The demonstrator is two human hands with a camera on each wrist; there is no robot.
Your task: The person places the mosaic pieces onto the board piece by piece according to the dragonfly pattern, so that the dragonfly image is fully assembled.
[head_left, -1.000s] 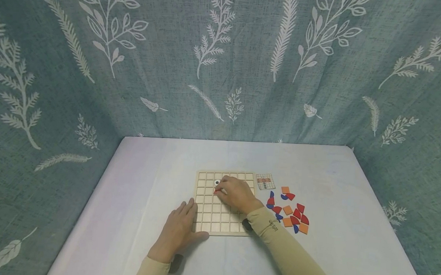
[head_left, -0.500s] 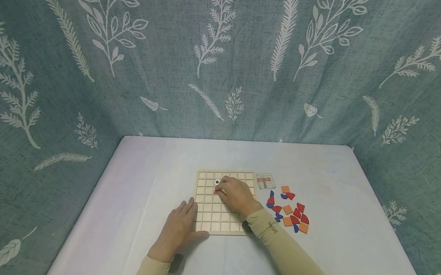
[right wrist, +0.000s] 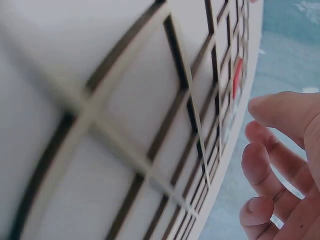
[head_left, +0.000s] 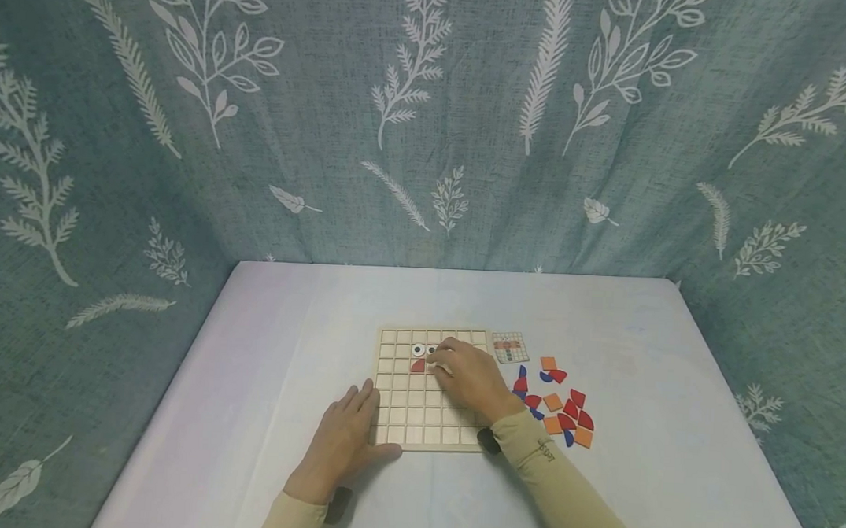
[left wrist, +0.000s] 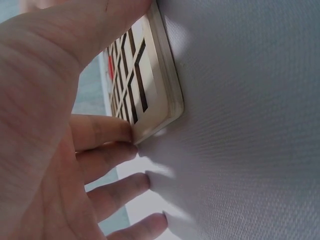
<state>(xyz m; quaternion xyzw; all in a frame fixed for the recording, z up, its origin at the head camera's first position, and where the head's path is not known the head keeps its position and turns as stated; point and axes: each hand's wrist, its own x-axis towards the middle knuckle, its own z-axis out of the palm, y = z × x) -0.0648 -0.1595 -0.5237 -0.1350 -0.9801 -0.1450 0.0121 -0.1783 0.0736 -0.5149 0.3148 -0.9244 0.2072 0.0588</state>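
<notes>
A wooden grid board (head_left: 414, 416) lies on the white table. Two round eye pieces (head_left: 418, 350) sit side by side in its upper cells, with a red quarter-circle piece (head_left: 418, 366) in the cell below the left one. Above the board, just right of these pieces, is my right hand (head_left: 470, 383). Its fingers are loosely bent and nothing shows between thumb and fingertips (right wrist: 257, 160) in the right wrist view. My left hand (head_left: 344, 438) rests at the board's near left corner, its fingers (left wrist: 117, 192) extended along the side edge and its thumb by the front edge.
A small printed pattern card (head_left: 510, 347) lies against the board's right side. Right of the board are scattered red quarter-circle pieces (head_left: 585, 421), blue pieces (head_left: 568, 438) and orange squares (head_left: 552, 402). A leaf-patterned curtain (head_left: 427, 177) surrounds the table at the back and sides.
My right hand has let go of the red quarter-circle piece and moved slightly right, uncovering it and the second eye piece. My left hand has stayed in place.
</notes>
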